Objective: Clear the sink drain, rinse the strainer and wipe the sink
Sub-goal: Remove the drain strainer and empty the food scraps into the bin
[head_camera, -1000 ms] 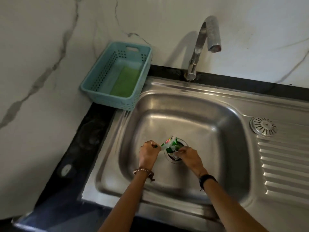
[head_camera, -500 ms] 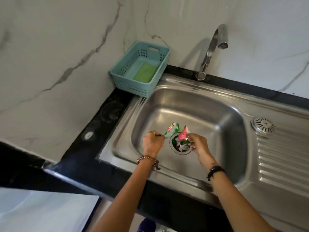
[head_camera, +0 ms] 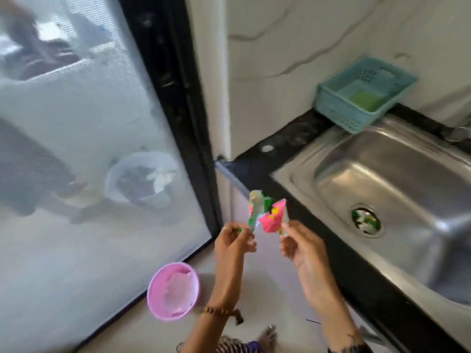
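Head view: left hand (head_camera: 233, 242) pinches green wrapper (head_camera: 256, 210), right hand (head_camera: 300, 244) pinches pink wrapper (head_camera: 274, 220). Both look light, thin, crinkly, maybe wet; hold by edge. More scraps in drain (head_camera: 366, 220).

White marble-veined wall (head_camera: 293, 47); black counter (head_camera: 288, 138); pale tiled floor (head_camera: 127, 327); black-framed mesh screen door (head_camera: 89, 123), daylight behind; pink bin (head_camera: 153, 299) on floor.

Home kitchen: steel sink (head_camera: 397, 174), marble-look walls (head_camera: 293, 47).
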Demonstrator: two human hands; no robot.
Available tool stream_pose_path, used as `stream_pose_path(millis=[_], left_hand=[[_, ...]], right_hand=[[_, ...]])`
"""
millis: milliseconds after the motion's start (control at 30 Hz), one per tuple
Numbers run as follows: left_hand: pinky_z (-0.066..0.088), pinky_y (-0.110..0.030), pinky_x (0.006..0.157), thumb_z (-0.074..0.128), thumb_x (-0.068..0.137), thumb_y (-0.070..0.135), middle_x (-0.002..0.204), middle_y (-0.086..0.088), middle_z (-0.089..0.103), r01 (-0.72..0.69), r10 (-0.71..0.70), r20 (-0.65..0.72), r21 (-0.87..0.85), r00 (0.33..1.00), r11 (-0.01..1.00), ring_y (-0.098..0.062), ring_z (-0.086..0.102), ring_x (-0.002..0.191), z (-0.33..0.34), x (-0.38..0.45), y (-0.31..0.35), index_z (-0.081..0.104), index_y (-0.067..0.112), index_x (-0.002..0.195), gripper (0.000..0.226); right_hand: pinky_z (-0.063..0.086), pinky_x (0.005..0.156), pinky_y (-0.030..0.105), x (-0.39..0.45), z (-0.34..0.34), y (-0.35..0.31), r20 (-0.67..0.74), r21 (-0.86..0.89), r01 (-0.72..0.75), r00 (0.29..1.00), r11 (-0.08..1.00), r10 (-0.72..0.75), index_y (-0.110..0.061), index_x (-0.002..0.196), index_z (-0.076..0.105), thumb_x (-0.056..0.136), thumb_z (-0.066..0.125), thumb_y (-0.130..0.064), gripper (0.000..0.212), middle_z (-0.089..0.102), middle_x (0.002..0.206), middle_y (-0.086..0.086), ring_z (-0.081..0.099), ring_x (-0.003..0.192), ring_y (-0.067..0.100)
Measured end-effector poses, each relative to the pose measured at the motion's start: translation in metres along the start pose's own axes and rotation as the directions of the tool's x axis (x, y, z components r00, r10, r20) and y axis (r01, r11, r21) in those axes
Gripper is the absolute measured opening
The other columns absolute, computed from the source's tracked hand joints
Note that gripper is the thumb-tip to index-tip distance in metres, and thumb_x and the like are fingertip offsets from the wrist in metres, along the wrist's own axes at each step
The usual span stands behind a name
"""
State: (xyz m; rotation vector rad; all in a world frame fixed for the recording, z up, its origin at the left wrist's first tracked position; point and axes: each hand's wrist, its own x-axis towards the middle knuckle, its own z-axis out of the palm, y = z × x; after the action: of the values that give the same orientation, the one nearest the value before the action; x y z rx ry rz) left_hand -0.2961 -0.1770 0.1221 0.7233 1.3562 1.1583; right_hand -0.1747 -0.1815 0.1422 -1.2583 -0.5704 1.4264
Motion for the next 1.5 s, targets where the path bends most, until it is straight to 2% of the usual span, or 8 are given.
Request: stream_pose_path(millis=[300, 567, 900, 1033, 1133, 1233, 1300, 1500], left_hand=[[0.045, -0.029, 0.058, 0.052, 0.085, 0.000, 0.059, -0.008, 0.055, 0.280, -0.246, -0.417, 0.021, 0.875, 0.960, -0.017, 0.052, 0.054, -0.216, -0.008, -0.110, 0.055, 0.004, 0.072, 0.014], [0.054, -0.045, 0.075, 0.057, 0.079, 0.004, 0.075, -0.014, 0.064, 0.464, -0.274, -0.577, 0.211, 0.770, 0.860, -0.031, 0.064, 0.070, -0.339, 0.074, -0.272, 0.054, 0.007, 0.077, 0.005], [0.043, -0.033, 0.074, 0.058, 0.084, 0.014, 0.098, -0.013, 0.067, 0.490, -0.184, -0.518, 0.550, 0.835, 0.676, -0.032, 0.061, 0.092, -0.385, 0.182, -0.476, 0.060, 0.005, 0.095, 0.014], [0.046, -0.037, 0.090, 0.060, 0.086, 0.034, 0.127, -0.010, 0.060, 0.477, -0.274, -0.394, 0.652, 0.877, 0.590, -0.030, 0.057, 0.113, -0.392, 0.183, -0.486, 0.041, 0.015, 0.137, 0.058], [0.051, -0.038, 0.084, 0.053, 0.090, 0.025, 0.111, -0.016, 0.067, 0.501, -0.248, -0.454, 0.609, 0.856, 0.616, -0.032, 0.064, 0.094, -0.385, 0.163, -0.450, 0.051, 0.012, 0.125, 0.037], [0.055, -0.032, 0.059, 0.049, 0.091, 0.011, 0.082, -0.017, 0.068, 0.513, -0.400, -0.479, 0.128, 0.782, 0.849, -0.023, 0.062, 0.058, -0.361, 0.132, -0.378, 0.061, 0.002, 0.094, 0.016], [0.046, -0.020, 0.044, 0.048, 0.091, 0.009, 0.062, -0.007, 0.062, 0.470, -0.475, -0.406, -0.119, 0.781, 0.874, -0.013, 0.055, 0.045, -0.337, 0.110, -0.315, 0.062, 0.001, 0.084, 0.018], [0.030, -0.013, 0.030, 0.045, 0.090, 0.012, 0.036, 0.005, 0.040, 0.425, -0.564, -0.006, -0.650, 0.826, 0.630, -0.006, 0.036, 0.028, -0.233, 0.049, -0.123, 0.050, 0.013, 0.061, 0.029]], right_hand=[[0.037, 0.048, 0.018, -0.012, 0.116, 0.220, 0.143, -0.368, -0.305, 0.915, 0.878, 0.378, -0.016, 0.064, 0.061, 0.088, 0.056, -0.009, 0.026, 0.054, 0.054, -0.005, 0.049, 0.048, 0.006], [0.035, 0.053, 0.027, 0.057, 0.142, 0.441, 0.213, -0.883, 0.052, 0.930, 0.467, 0.299, -0.012, 0.073, 0.056, 0.086, 0.056, -0.015, 0.013, 0.057, 0.070, -0.001, 0.051, 0.067, 0.018], [0.043, 0.064, 0.034, 0.157, 0.092, 0.637, 0.246, -0.969, 0.227, 0.876, 0.095, 0.414, 0.001, 0.100, 0.058, 0.091, 0.045, -0.010, 0.019, 0.066, 0.100, 0.018, 0.061, 0.088, 0.034], [0.046, 0.072, 0.033, 0.169, 0.086, 0.640, 0.252, -0.967, 0.229, 0.830, 0.109, 0.497, -0.004, 0.115, 0.056, 0.093, 0.045, -0.015, 0.026, 0.063, 0.109, 0.018, 0.060, 0.096, 0.035], [0.051, 0.069, 0.035, 0.158, 0.095, 0.606, 0.147, -0.965, 0.020, 0.865, 0.260, 0.479, -0.010, 0.091, 0.066, 0.090, 0.043, -0.012, 0.023, 0.067, 0.091, 0.014, 0.064, 0.079, 0.031], [0.048, 0.046, 0.024, 0.131, 0.115, 0.541, 0.035, -0.798, -0.275, 0.867, 0.536, 0.496, -0.013, 0.072, 0.065, 0.086, 0.051, -0.012, 0.019, 0.062, 0.062, 0.001, 0.054, 0.045, 0.012], [0.036, 0.036, 0.017, 0.107, 0.131, 0.478, 0.006, -0.671, -0.356, 0.874, 0.650, 0.485, -0.011, 0.071, 0.066, 0.083, 0.056, -0.013, 0.016, 0.055, 0.051, -0.003, 0.044, 0.034, 0.008], [0.014, 0.032, 0.012, 0.026, 0.155, 0.258, 0.079, -0.213, -0.414, 0.895, 0.885, 0.438, -0.015, 0.065, 0.056, 0.087, 0.047, -0.015, 0.024, 0.034, 0.039, -0.009, 0.024, 0.028, 0.004]])
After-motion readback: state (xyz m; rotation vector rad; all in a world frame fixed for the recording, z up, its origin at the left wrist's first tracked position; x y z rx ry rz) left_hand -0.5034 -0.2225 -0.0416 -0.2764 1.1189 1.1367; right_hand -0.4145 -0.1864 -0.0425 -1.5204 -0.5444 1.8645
